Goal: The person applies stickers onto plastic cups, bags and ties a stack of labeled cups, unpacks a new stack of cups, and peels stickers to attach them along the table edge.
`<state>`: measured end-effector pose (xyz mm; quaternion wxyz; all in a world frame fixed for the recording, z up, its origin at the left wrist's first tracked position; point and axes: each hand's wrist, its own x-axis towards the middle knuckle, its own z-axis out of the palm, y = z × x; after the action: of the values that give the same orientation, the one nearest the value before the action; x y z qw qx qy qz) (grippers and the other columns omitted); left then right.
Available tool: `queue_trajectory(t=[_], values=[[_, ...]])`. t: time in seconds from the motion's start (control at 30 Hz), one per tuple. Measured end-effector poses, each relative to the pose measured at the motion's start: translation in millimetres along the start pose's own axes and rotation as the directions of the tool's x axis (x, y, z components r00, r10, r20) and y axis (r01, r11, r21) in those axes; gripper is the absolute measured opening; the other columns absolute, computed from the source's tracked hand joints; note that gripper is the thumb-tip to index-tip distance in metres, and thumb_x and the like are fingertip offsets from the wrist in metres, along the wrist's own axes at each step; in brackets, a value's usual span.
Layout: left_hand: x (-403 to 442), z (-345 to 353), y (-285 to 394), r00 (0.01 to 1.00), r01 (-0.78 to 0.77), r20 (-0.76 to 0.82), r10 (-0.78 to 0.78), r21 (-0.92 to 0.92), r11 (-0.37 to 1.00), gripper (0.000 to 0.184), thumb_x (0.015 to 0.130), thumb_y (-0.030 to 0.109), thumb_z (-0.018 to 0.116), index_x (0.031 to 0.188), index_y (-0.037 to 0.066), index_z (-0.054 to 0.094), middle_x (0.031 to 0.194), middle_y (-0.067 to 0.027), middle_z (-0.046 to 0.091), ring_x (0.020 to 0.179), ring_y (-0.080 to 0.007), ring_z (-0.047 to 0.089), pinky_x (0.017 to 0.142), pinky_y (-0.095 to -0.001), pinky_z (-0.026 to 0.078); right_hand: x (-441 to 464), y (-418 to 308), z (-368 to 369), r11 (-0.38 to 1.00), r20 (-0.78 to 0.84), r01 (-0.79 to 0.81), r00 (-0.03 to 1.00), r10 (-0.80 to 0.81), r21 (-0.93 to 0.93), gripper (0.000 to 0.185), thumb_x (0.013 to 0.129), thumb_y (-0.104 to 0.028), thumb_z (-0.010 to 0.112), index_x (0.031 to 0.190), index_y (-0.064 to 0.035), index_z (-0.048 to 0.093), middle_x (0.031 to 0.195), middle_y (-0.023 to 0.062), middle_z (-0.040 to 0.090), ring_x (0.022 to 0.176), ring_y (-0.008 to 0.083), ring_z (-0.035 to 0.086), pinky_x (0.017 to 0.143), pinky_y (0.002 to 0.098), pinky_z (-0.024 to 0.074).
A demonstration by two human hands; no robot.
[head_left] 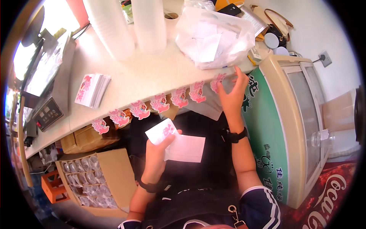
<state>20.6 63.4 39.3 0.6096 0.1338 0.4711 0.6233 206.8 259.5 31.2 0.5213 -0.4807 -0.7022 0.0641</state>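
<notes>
My left hand (pixel 155 155) is closed around white paper pieces in front of my body. One is a sticker sheet (pixel 162 131) with pink print; below it, a blank pinkish-white backing paper (pixel 187 149) sticks out to the right. My right hand (pixel 233 93) is at the counter's front edge, thumb against a pink cartoon sticker (pixel 218 83), with the other fingers apart from the thumb and raised toward the plastic bag. Similar pink stickers (pixel 159 102) hang in a row along that edge. A stack of printed sheets (pixel 92 91) lies on the counter at left.
The counter (pixel 152 68) carries stacked clear cups (pixel 148 26) and a plastic bag (pixel 215 38) of paper scraps. At left stands a machine with a control panel (pixel 49 112). Below is a carton of wrapped cups (pixel 87 179). A green-sided freezer (pixel 272 133) borders the right.
</notes>
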Motion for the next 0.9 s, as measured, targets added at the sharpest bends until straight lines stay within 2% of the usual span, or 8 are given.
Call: queue_trajectory(t=[0.3, 0.33, 0.43, 0.5, 0.57, 0.67, 0.77, 0.9], values=[[-3, -1, 0, 1.000, -0.002, -0.007, 0.002, -0.024, 1.000, 0.033, 0.088, 0.006, 0.065, 0.118, -0.004, 0.055, 0.109, -0.0171, 0.068, 0.094, -0.0209, 0.068, 0.085, -0.0337, 0.054, 16, -19, -17, 0.999, -0.065, -0.034, 0.997, 0.036, 0.026, 0.064, 0.071, -0.018, 0.083, 0.126, -0.0042, 0.053, 0.099, 0.0079, 0.051, 0.079, 0.0197, 0.048, 0.074, 0.0327, 0.0426], [-4, 1, 3, 1.000, -0.007, -0.023, 0.006, -0.018, 1.000, 0.034, 0.088, 0.006, 0.065, 0.119, -0.004, 0.054, 0.110, -0.0171, 0.068, 0.095, -0.0207, 0.068, 0.085, -0.0337, 0.054, 11, -40, -28, 0.990, 0.175, -0.035, 0.984, 0.011, 0.136, 0.072, 0.073, -0.022, 0.083, 0.133, -0.0049, 0.048, 0.102, 0.0064, 0.054, 0.076, 0.0181, 0.050, 0.072, 0.0321, 0.0435], [1, 10, 7, 0.991, -0.119, -0.066, 0.114, -0.068, 0.991, 0.030, 0.089, 0.003, 0.063, 0.116, -0.006, 0.057, 0.109, -0.0179, 0.069, 0.094, -0.0199, 0.068, 0.082, -0.0317, 0.054, 1, -92, -53, 0.816, 0.865, -0.448, 0.487, -0.120, 0.365, 0.072, 0.078, -0.013, 0.078, 0.140, -0.0074, 0.043, 0.104, 0.0057, 0.065, 0.079, 0.0149, 0.058, 0.075, 0.0270, 0.0466], [3, 13, 6, 0.986, -0.163, -0.054, 0.159, -0.072, 0.984, 0.029, 0.090, 0.004, 0.063, 0.117, -0.005, 0.057, 0.112, -0.0173, 0.068, 0.094, -0.0193, 0.067, 0.082, -0.0316, 0.054, -2, -104, -50, 0.737, 0.929, -0.578, 0.312, -0.199, 0.352, 0.059, 0.080, -0.008, 0.075, 0.135, -0.0073, 0.052, 0.089, 0.0045, 0.068, 0.079, 0.0159, 0.061, 0.075, 0.0281, 0.0488], [6, 13, -2, 0.962, -0.259, -0.114, 0.248, -0.097, 0.961, 0.029, 0.090, 0.006, 0.064, 0.117, -0.004, 0.058, 0.116, -0.0172, 0.066, 0.096, -0.0187, 0.067, 0.082, -0.0321, 0.054, 7, -97, -40, 0.820, 0.703, -0.155, 0.617, -0.355, 0.550, 0.031, 0.082, -0.003, 0.071, 0.113, -0.0042, 0.067, 0.085, 0.0047, 0.068, 0.079, 0.0148, 0.063, 0.074, 0.0273, 0.0493], [3, 18, 6, 0.965, -0.259, -0.078, 0.250, -0.135, 0.956, 0.032, 0.093, 0.008, 0.061, 0.122, -0.004, 0.054, 0.117, -0.0196, 0.064, 0.101, -0.0247, 0.067, 0.085, -0.0364, 0.055, 54, -93, -36, 0.914, 0.408, -0.007, 0.896, -0.174, 0.406, 0.009, 0.086, 0.000, 0.066, 0.094, 0.0004, 0.069, 0.088, 0.0047, 0.067, 0.080, 0.0126, 0.062, 0.074, 0.0250, 0.0480], [-2, 16, 9, 0.983, -0.184, -0.034, 0.181, -0.162, 0.970, 0.036, 0.093, 0.008, 0.058, 0.126, -0.005, 0.050, 0.116, -0.0215, 0.064, 0.103, -0.0291, 0.066, 0.087, -0.0399, 0.055, 107, -68, -2, 0.920, 0.389, 0.101, 0.885, -0.257, 0.380, 0.011, 0.087, -0.005, 0.065, 0.095, 0.0003, 0.069, 0.091, 0.0075, 0.068, 0.086, 0.0167, 0.064, 0.077, 0.0275, 0.0485], [-8, 10, 8, 0.993, -0.108, 0.017, 0.113, -0.174, 0.979, 0.040, 0.092, 0.010, 0.057, 0.128, -0.006, 0.049, 0.115, -0.0228, 0.064, 0.103, -0.0307, 0.066, 0.088, -0.0412, 0.055, 137, -44, 35, 0.894, 0.642, 0.402, 0.742, -0.191, -0.200, 0.025, 0.084, -0.018, 0.067, 0.104, -0.0033, 0.070, 0.114, 0.0129, 0.065, 0.105, 0.0259, 0.062, 0.093, 0.0369, 0.0462]])
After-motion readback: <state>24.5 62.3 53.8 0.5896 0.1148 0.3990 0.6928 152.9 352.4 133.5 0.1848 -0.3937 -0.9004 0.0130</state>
